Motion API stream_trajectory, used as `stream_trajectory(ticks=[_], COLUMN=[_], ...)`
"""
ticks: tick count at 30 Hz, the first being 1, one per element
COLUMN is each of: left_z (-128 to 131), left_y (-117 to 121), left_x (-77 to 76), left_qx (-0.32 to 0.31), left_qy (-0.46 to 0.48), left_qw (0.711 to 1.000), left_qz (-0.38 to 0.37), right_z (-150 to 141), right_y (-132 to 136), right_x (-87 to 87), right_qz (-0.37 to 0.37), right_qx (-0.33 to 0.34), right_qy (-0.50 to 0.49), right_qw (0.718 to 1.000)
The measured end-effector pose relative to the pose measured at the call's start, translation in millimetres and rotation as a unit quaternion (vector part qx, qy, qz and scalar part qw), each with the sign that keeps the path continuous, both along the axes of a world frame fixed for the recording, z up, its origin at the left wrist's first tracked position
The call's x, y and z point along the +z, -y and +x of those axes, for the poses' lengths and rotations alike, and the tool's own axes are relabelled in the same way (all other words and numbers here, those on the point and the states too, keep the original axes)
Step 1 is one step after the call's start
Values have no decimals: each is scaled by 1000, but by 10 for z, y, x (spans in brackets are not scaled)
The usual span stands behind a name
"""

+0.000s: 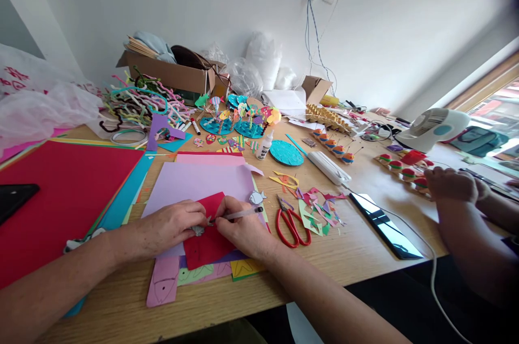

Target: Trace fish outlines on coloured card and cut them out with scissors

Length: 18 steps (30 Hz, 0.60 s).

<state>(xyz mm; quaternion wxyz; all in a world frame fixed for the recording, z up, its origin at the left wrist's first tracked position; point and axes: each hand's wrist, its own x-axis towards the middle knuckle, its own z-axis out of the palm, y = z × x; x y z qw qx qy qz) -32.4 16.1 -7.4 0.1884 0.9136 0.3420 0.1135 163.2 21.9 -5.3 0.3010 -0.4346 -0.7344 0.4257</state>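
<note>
My right hand [241, 225] is closed around a pen [245, 214] with a clear barrel and a dark end, its tip low over a red paper [221, 246]. My left hand [174, 225] presses a small greyish-white cutout [197, 230] against that red paper, fingers together. The cutout is mostly hidden by the fingers. Under the red paper lies a lilac sheet [203, 179]. A white fish cutout [256, 198] rests just beyond my right hand. Red-handled scissors [292, 222] lie to its right. At the near edge is a pink paper with a drawn fish [163, 282].
Paper scraps [320, 206], a phone [385, 225] and a white power strip [329, 168] lie to the right. Behind are a glue bottle [265, 146] and a blue disc [286, 152]. Large red sheets [68, 187] cover the left. Another person's hands [452, 184] are at far right.
</note>
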Motion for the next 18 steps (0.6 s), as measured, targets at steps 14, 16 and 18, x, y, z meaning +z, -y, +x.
stream_trajectory(ticks=[14,16,18], left_z=[-13,-11,-9], left_y=[-19,-14,-7], left_x=[-40,-36,-31], left_qx=[-8,-7,-3], left_qy=[-4,-2,-1], left_qw=[1000,1000,1000], left_qz=[13,15,16], right_z=[-4,-9,-14], right_y=[-1,-4,-5], right_x=[5,-3,-12], right_qz=[25,30,32], right_qx=[-26,-32,-35], right_qy=[16,12,10], right_qw=[999,999,999])
